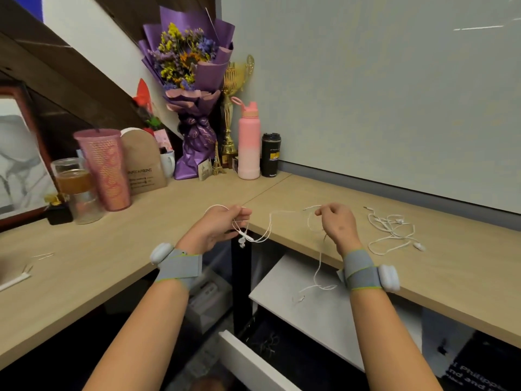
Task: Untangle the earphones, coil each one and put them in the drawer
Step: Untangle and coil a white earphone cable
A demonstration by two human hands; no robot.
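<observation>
Drawer (pixel 253 365) open, left grip (pixel 217 227) and right grip (pixel 337 224) pinching earphone cord (pixel 320 263), wooden corner desk (pixel 98 249)

matt wood-look desk (pixel 174 210), glossy purple bouquet wrap (pixel 205 69), shiny gold trophy (pixel 234 80)

"INKSAPRINT" on brown card (pixel 142 162)

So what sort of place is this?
Probably a personal office cubicle: a wooden corner desk against a grey partition, with a trophy, bouquet and water bottle kept in the corner.
</observation>
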